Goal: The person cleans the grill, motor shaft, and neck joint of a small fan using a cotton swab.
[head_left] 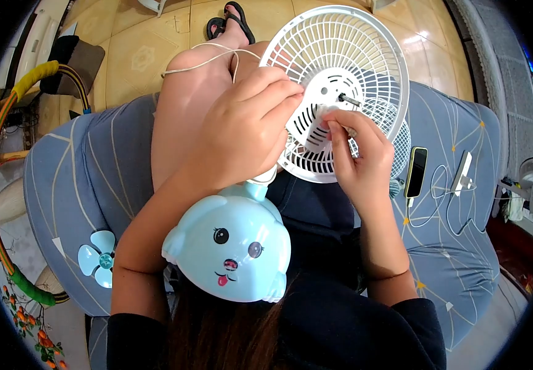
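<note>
A small desk fan lies across my lap, its light-blue base [232,246] bearing a cartoon face and pointing toward me. Its round white grille [396,68] faces up, with no blade on the bare metal shaft [349,98]. My left hand [251,123] is closed round the fan beside the hub; its fingertips rest at the hub's left edge. At the lower part of the white hub, just below the shaft, my right hand [362,151] is pinched. Whatever lies between those fingers is too small and hidden to name.
A light-blue fan blade [100,259] lies on the grey sofa [60,169] at left. A second, pale-blue grille [401,145] is partly behind the white one. At right are a phone [417,172] on a cable and a white power strip [462,172]. A white cord [195,68] crosses my legs.
</note>
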Available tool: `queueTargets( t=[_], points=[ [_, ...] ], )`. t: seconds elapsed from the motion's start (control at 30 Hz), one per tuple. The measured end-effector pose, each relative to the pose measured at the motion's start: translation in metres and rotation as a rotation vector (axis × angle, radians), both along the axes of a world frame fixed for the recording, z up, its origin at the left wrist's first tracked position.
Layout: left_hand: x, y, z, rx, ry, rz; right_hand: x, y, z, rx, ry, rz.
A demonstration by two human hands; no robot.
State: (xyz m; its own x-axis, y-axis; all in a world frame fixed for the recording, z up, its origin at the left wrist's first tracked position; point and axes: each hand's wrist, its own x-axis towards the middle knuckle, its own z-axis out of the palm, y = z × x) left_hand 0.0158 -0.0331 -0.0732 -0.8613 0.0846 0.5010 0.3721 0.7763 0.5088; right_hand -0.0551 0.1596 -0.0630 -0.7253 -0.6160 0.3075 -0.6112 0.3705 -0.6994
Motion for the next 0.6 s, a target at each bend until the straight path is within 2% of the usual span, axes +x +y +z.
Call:
queueTargets(
  t=[0.07, 0.17, 0.2, 0.27, 0.4, 0.6],
  points=[
    [0.000, 0.001, 0.000, 0.005, -0.003, -0.007, 0.002, 0.004, 0.001, 0.012, -0.042, -0.010],
    [0.000, 0.001, 0.000, 0.023, -0.014, -0.008, 0.005, 0.010, -0.007, -0.215, -0.330, -0.101],
    [-0.001, 0.001, 0.000, 0.030, -0.018, -0.005, 0.007, 0.011, -0.003, -0.340, -0.498, -0.152],
    [0.000, 0.000, -0.002, 0.022, -0.011, 0.011, 0.005, 0.014, -0.001, -0.468, -0.592, -0.183],
    [0.002, -0.001, -0.002, 0.021, -0.021, 0.020, 0.002, 0.018, -0.004, -0.594, -0.753, -0.187],
    [0.002, 0.000, -0.001, 0.019, -0.025, 0.018, -0.001, 0.018, -0.004, -0.624, -0.822, -0.171]
  ],
)
